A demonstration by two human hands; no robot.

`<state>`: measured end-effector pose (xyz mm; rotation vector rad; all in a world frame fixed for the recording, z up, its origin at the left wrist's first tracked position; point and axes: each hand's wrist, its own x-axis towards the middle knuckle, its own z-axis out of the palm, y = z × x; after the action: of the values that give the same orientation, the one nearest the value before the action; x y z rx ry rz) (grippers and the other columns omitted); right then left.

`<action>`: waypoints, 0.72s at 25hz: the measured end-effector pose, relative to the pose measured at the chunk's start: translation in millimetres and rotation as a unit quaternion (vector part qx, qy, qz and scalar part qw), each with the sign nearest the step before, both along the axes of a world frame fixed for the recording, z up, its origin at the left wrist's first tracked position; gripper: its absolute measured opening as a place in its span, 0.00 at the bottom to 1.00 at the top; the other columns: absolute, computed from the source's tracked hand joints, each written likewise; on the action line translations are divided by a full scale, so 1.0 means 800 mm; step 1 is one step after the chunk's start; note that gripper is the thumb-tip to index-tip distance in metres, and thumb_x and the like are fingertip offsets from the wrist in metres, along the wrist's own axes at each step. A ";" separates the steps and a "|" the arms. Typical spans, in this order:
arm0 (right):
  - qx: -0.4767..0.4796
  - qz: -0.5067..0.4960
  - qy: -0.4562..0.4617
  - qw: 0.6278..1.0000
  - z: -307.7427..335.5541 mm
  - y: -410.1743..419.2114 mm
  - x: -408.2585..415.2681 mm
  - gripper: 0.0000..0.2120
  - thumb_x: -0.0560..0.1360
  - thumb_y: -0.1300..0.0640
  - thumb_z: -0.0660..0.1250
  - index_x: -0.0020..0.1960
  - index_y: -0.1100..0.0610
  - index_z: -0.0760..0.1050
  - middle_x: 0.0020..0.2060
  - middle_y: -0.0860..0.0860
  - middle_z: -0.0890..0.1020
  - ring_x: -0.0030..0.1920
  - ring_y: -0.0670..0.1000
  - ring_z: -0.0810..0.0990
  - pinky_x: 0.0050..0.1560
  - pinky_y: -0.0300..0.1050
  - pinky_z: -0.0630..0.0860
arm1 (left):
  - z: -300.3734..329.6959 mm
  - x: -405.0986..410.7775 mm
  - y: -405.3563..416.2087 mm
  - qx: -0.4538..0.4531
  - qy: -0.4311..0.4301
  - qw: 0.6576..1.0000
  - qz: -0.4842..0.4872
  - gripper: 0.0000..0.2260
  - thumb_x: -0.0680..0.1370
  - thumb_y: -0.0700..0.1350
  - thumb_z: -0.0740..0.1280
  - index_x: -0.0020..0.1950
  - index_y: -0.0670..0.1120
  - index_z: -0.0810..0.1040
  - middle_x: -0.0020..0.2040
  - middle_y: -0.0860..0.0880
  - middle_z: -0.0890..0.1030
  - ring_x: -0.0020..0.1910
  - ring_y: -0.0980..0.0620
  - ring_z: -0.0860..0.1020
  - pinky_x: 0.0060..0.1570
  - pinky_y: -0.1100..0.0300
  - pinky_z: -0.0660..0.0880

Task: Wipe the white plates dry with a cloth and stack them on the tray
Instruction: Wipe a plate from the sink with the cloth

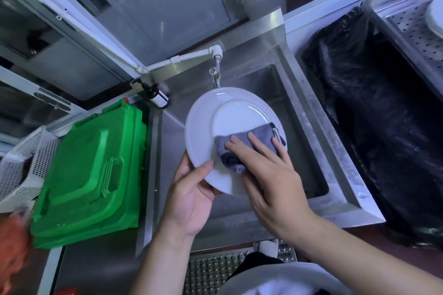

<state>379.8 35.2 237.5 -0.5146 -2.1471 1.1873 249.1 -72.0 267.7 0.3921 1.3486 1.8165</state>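
A white plate [203, 124] is held above the steel sink [335, 175]. My left hand [191, 196] grips its near left rim, thumb on the top face. My right hand [271, 175] presses a folded grey cloth [239, 148] flat against the plate's lower middle, fingers spread over it. At the far right a perforated metal tray [412, 29] carries another white plate [436, 17], only partly in view.
A green plastic bin lid [91, 175] lies left of the sink, with a white perforated basket [21, 167] beyond it. A tap [215, 72] hangs just behind the plate, a dark soap bottle [158, 96] beside it. A black-lined bin [374, 127] stands right.
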 end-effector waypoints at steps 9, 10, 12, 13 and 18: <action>-0.337 0.002 -0.006 0.942 0.010 0.079 0.117 0.12 0.83 0.58 0.62 0.54 0.47 0.84 0.45 0.53 0.87 0.43 0.51 0.86 0.39 0.46 0.81 | -0.018 0.015 -0.001 -0.014 0.017 0.999 -0.035 0.21 0.76 0.40 0.69 0.66 0.57 0.82 0.66 0.47 0.82 0.61 0.47 0.82 0.49 0.52 0.82; -0.335 -0.062 -0.026 0.940 0.004 0.092 0.121 0.12 0.84 0.58 0.62 0.53 0.48 0.84 0.42 0.57 0.87 0.38 0.53 0.85 0.35 0.47 0.79 | -0.018 0.020 0.001 -0.013 0.022 0.999 -0.046 0.21 0.76 0.40 0.69 0.67 0.57 0.81 0.66 0.47 0.82 0.62 0.47 0.82 0.50 0.52 0.82; -0.308 -0.141 -0.052 0.939 -0.006 0.116 0.110 0.11 0.83 0.57 0.62 0.50 0.48 0.84 0.37 0.58 0.84 0.34 0.54 0.81 0.33 0.48 0.75 | -0.019 0.035 0.009 -0.009 0.027 0.998 -0.062 0.21 0.76 0.40 0.70 0.66 0.57 0.81 0.66 0.48 0.82 0.62 0.48 0.82 0.51 0.53 0.82; -0.300 -0.166 -0.053 0.938 -0.006 0.126 0.098 0.10 0.81 0.57 0.63 0.49 0.49 0.83 0.34 0.56 0.82 0.34 0.53 0.78 0.34 0.49 0.73 | -0.019 0.045 0.013 -0.008 0.030 0.997 -0.073 0.21 0.75 0.41 0.71 0.65 0.58 0.82 0.64 0.48 0.83 0.61 0.49 0.82 0.51 0.53 0.82; -0.242 -0.200 -0.078 0.946 0.023 0.152 0.029 0.11 0.77 0.52 0.63 0.50 0.54 0.83 0.31 0.45 0.77 0.35 0.49 0.73 0.41 0.45 0.68 | -0.006 0.082 0.031 -0.032 0.105 0.985 -0.133 0.17 0.75 0.43 0.73 0.61 0.60 0.84 0.60 0.49 0.85 0.58 0.51 0.83 0.51 0.57 0.81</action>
<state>403.3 156.8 255.9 -1.2316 -1.7381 1.4663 314.5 -47.0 262.9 0.7114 1.4163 1.5402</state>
